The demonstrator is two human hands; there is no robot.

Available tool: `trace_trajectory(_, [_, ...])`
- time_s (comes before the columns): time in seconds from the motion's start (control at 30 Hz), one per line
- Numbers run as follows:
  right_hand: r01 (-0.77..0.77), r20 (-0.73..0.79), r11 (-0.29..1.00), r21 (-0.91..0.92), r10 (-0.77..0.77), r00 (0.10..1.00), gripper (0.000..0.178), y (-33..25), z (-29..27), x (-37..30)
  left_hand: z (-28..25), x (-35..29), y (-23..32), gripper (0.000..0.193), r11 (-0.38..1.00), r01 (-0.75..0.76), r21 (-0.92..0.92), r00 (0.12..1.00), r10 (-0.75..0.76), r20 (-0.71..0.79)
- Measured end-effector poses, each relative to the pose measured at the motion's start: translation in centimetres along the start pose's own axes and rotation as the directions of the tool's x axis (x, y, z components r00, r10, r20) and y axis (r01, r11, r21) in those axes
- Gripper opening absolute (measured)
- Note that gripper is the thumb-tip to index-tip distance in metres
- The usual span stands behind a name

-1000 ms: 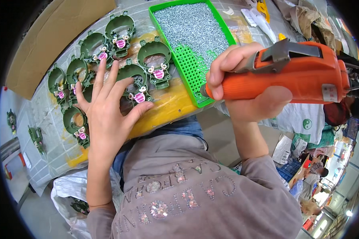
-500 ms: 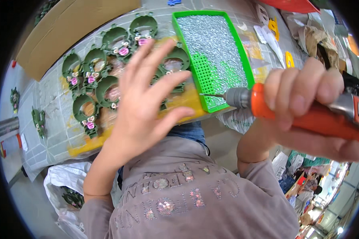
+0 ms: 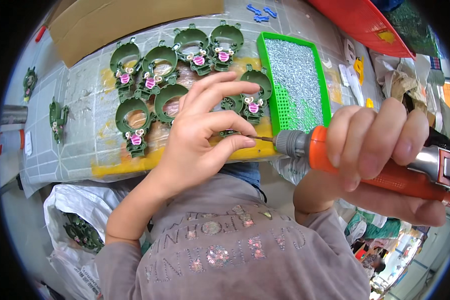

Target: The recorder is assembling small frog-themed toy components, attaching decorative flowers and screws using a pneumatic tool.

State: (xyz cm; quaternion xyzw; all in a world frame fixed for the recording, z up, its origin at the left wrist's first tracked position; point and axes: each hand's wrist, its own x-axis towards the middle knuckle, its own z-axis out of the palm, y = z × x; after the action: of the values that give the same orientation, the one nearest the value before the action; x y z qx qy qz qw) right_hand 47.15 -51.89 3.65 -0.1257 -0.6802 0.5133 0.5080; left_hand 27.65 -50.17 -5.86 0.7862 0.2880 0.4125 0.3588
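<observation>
Head view, screwdriver (image 3: 318, 150): orange, ribbed collar (image 3: 290, 144), right hand (image 3: 380, 145) wrapped round it.
Bit (image 3: 265, 138): metal, tip at left hand's (image 3: 197, 132) thumb and forefinger, nearly together; contact unclear.
Green frames (image 3: 124, 52): rounded, beyond left hand.
Tray (image 3: 281, 102): perforated, screws (image 3: 295, 70) inside, beyond both hands.
Table (image 3: 80, 155): grey, tile-patterned, beneath left hand.
Red tub (image 3: 365, 25): far beyond right hand.
</observation>
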Motion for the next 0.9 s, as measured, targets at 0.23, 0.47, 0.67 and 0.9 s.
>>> trace_trajectory(0.23, [0.057,-0.047,0.995,0.083,-0.053,0.997,0.077,2.5,-0.6,-0.9,-1.1,-0.8,-0.3,0.068,0.944,0.035,0.327,0.987,-0.085,0.14])
trace_trajectory(0.47, [0.078,-0.31,0.993,0.084,-0.049,0.95,0.093,7.0,2.1,-0.7,-0.2,-1.9,-2.4,0.042,0.874,0.04,0.485,0.986,-0.115,0.124])
trace_trajectory(0.67, [-0.044,-0.357,0.994,0.095,0.075,0.931,0.071,6.9,2.9,-0.2,-0.4,-1.7,-2.3,0.036,0.857,0.085,0.508,0.966,-0.196,0.171])
trace_trajectory(0.9, [0.003,-0.261,0.993,0.117,0.028,0.965,0.078,5.3,2.1,-1.3,-0.2,-1.7,-2.5,0.037,0.87,0.06,0.489,0.984,-0.134,0.116])
